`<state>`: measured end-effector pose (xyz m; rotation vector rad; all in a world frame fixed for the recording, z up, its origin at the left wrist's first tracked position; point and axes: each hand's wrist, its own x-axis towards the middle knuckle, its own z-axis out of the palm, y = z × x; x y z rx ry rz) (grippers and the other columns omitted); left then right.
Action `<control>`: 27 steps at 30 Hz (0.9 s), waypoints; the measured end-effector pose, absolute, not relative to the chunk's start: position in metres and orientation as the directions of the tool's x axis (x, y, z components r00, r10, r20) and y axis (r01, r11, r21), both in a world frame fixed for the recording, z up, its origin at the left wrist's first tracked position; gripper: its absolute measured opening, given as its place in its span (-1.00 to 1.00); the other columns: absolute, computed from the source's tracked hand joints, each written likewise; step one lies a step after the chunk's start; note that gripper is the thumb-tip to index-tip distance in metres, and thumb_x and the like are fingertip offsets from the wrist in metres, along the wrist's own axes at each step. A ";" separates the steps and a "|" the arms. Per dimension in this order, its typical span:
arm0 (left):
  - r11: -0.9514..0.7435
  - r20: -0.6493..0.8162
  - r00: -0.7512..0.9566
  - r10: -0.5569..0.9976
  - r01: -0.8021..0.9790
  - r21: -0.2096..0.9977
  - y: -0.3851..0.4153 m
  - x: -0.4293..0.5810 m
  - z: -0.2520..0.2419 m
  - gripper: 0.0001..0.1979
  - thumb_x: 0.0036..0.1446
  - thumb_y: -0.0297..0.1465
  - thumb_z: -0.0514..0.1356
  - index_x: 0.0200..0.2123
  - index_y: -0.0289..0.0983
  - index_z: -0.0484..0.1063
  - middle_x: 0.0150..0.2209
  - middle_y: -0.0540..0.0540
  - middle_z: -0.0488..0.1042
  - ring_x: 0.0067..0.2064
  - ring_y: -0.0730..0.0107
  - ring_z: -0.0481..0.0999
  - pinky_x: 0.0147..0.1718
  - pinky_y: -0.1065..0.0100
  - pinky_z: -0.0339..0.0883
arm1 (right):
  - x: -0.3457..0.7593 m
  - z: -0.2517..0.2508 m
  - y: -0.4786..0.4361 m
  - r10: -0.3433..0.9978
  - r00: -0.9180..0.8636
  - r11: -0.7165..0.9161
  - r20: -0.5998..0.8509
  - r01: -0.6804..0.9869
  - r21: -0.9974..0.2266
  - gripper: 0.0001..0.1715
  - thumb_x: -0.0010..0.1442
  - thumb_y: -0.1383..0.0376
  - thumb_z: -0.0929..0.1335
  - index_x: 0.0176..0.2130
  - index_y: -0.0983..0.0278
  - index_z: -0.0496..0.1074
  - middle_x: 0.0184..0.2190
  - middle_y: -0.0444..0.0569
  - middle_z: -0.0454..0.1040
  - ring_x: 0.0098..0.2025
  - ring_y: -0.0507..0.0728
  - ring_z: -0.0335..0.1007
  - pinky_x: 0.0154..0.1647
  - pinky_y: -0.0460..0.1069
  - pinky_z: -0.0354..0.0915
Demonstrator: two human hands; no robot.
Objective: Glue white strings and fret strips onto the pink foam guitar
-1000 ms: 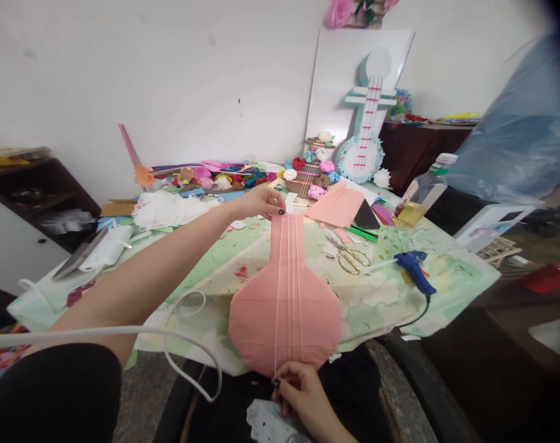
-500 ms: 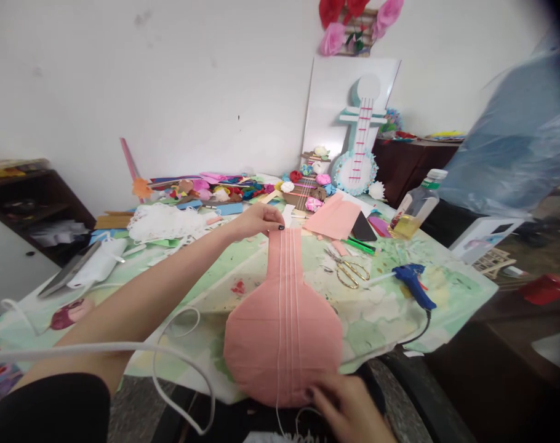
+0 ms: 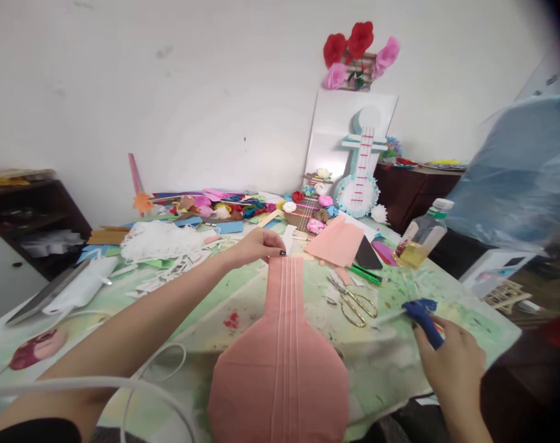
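Note:
A pink paper-covered lute shape (image 3: 280, 381), with a round body and a straight neck, lies in front of me. Several white strings (image 3: 287, 320) run along its length. My left hand (image 3: 264, 244) pinches the strings at the top end of the neck, thumb and finger pressed together. Off to the right, my right hand (image 3: 453, 357) is wrapped round the handle of a blue hot glue gun (image 3: 423, 320). The gun's nozzle points left, toward gold-handled scissors (image 3: 356, 304) on the table.
Behind the scissors are a green cutter (image 3: 365, 275), a black phone (image 3: 367, 253), pink paper (image 3: 336, 240) and a bottle of yellow liquid (image 3: 423, 237). White string (image 3: 164, 240) lies heaped at the left. A finished light-blue lute (image 3: 360, 166) leans at the back. A white cable (image 3: 77, 384) crosses the lower left.
My right hand has left the lower edge of the lute body, moved right and taken hold of the glue gun. My left hand still pinches the neck's top end. The view has tilted up.

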<state>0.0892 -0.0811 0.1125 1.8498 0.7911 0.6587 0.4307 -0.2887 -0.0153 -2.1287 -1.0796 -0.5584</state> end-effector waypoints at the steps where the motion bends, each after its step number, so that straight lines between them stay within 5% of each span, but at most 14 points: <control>1: -0.302 0.089 0.638 0.765 0.233 0.925 -0.081 0.090 0.112 -0.88 -0.06 -0.39 0.29 -0.42 -0.33 0.49 -0.49 -0.04 0.51 -0.50 0.52 0.42 -0.55 0.52 0.28 | 0.416 -0.011 -0.290 0.524 0.465 -0.285 0.713 0.885 -0.368 -0.51 0.17 0.06 0.21 -0.15 0.37 0.45 -0.19 0.26 0.45 -0.08 0.42 0.36 -0.07 0.28 0.24; 5: -0.313 0.096 0.624 0.776 0.248 0.917 -0.079 0.092 0.111 -0.88 -0.07 -0.38 0.30 -0.42 -0.33 0.50 -0.49 -0.05 0.51 -0.52 0.53 0.39 -0.61 0.55 0.20 | 0.338 0.015 -0.290 0.505 0.062 0.257 0.861 0.941 -0.219 -0.80 0.21 0.31 0.31 -0.15 0.28 0.44 -0.23 0.09 0.45 -0.15 0.22 0.36 -0.10 0.11 0.28; 9: -0.308 0.118 0.619 0.777 0.210 0.928 -0.077 0.094 0.107 -0.85 -0.07 -0.35 0.31 -0.43 -0.32 0.51 -0.50 -0.05 0.50 -0.53 0.53 0.37 -0.63 0.55 0.16 | 0.268 0.025 -0.281 0.552 -0.246 0.525 0.796 0.845 -0.103 -0.65 0.21 0.46 0.27 -0.02 0.30 0.42 -0.03 0.06 0.46 0.03 0.27 0.25 0.02 0.12 0.19; 15: -0.210 0.111 0.556 0.823 0.118 0.971 -0.082 0.094 0.095 -0.84 -0.10 -0.35 0.33 -0.43 -0.31 0.51 -0.53 -0.02 0.47 -0.54 0.55 0.35 -0.60 0.54 0.18 | 0.240 0.010 -0.270 0.588 -0.370 0.531 0.719 0.847 0.001 -0.54 0.19 0.45 0.24 0.08 0.31 0.39 0.10 -0.16 0.43 0.19 0.37 0.10 0.19 0.24 -0.16; 27: 0.285 -0.175 0.428 0.887 -0.209 0.935 -0.094 0.100 0.075 -0.78 -0.26 -0.45 0.37 -0.41 -0.31 0.54 -0.50 -0.02 0.50 -0.53 0.55 0.40 -0.58 0.53 0.17 | 0.239 -0.006 -0.266 0.631 -0.378 0.490 0.678 0.871 0.029 -0.56 0.24 0.40 0.23 0.09 0.32 0.40 0.15 -0.13 0.38 0.24 0.34 0.06 0.26 0.26 -0.27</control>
